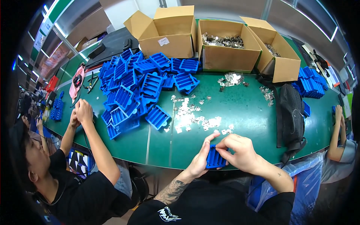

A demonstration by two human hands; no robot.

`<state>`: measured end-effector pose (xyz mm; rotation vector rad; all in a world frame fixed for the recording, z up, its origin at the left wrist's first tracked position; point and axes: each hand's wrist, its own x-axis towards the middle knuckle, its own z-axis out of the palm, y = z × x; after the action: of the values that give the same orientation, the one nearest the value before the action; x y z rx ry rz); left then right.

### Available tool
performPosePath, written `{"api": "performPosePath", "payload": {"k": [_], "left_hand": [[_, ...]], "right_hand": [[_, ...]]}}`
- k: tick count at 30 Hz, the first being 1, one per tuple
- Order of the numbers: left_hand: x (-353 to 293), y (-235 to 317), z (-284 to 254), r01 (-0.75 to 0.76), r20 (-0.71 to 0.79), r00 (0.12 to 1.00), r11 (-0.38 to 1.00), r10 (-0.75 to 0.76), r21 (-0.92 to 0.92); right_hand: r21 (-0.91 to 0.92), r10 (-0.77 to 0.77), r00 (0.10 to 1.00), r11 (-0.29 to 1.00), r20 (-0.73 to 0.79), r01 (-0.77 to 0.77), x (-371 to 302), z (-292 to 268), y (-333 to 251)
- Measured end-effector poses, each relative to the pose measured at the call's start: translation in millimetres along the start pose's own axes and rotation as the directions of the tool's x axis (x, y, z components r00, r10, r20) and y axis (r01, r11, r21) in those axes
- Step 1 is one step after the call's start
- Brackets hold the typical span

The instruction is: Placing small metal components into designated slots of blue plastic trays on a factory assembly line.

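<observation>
A blue rectangular slotted plastic tray [216, 159] is gripped by the left hand [198, 161] by the near edge of the green tabletop [183, 146], apparently for steadying while touched by the bent-fingered right hand [240, 150], whose pinch cannot be made out

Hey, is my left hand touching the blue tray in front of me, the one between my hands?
Touching. The head view shows it: the left hand supports the tray along its left side, with no gap between them.
</observation>
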<state>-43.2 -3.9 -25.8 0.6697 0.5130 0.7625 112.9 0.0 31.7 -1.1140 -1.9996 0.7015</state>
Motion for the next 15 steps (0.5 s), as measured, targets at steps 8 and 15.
{"api": "performPosePath", "payload": {"k": [8, 15], "left_hand": [[-0.5, 6.2, 3.7, 0.031, 0.033, 0.999, 0.989, -0.036, 0.146], [0.5, -6.1, -4.4, -0.047, 0.120, 0.993, 0.974, 0.021, 0.222]], "right_hand": [[-0.091, -0.067, 0.997, 0.993, 0.032, 0.069, -1.2, -2.2, -0.4], [0.175, 0.154, 0.958, 0.964, 0.242, -0.199, 10.1, -16.2, 9.0]]}}
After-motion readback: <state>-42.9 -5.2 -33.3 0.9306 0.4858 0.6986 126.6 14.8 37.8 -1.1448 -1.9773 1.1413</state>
